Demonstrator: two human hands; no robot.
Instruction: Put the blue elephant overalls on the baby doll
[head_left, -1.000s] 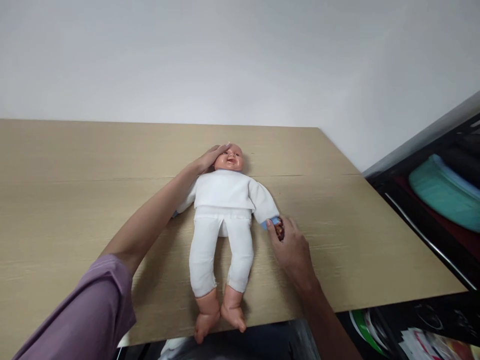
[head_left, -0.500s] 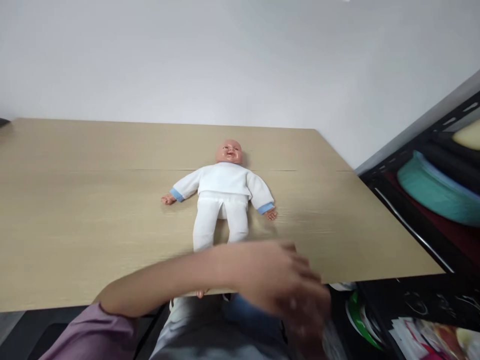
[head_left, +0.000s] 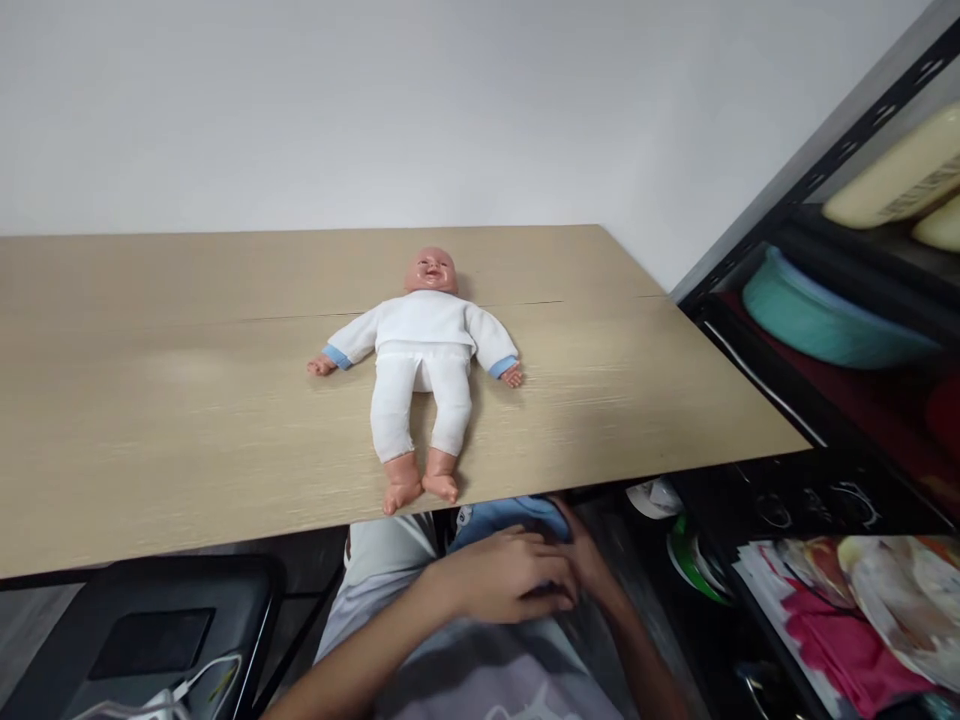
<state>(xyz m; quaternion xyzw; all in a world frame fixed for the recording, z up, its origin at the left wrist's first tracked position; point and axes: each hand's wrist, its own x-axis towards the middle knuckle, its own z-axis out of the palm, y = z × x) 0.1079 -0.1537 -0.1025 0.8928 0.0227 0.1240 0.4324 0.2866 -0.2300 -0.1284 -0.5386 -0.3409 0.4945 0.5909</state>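
A doll (head_left: 424,350) in a white top with blue cuffs and white trousers lies face up on the table, its bare feet near the front edge. Both my hands are below that edge, over my lap. My left hand (head_left: 506,575) lies across the lap, fingers loosely bent and slightly apart, just below a piece of blue cloth (head_left: 517,512). At the cloth's right end is my right hand (head_left: 577,548), which appears closed on it; its fingers are mostly hidden behind the cloth and my left hand.
The wooden table (head_left: 187,420) meets a pale wall at the back. On the right, a black shelf rack holds a teal basin (head_left: 832,315) and pale bottles (head_left: 892,175). Lower right are papers and pink cloth (head_left: 840,630). A black chair seat (head_left: 217,590) with white cables stands lower left.
My left hand has drawn back leftward from the right side to my lap. My right hand and more of the blue cloth have come into view. The camera view has tilted down and shifted right.
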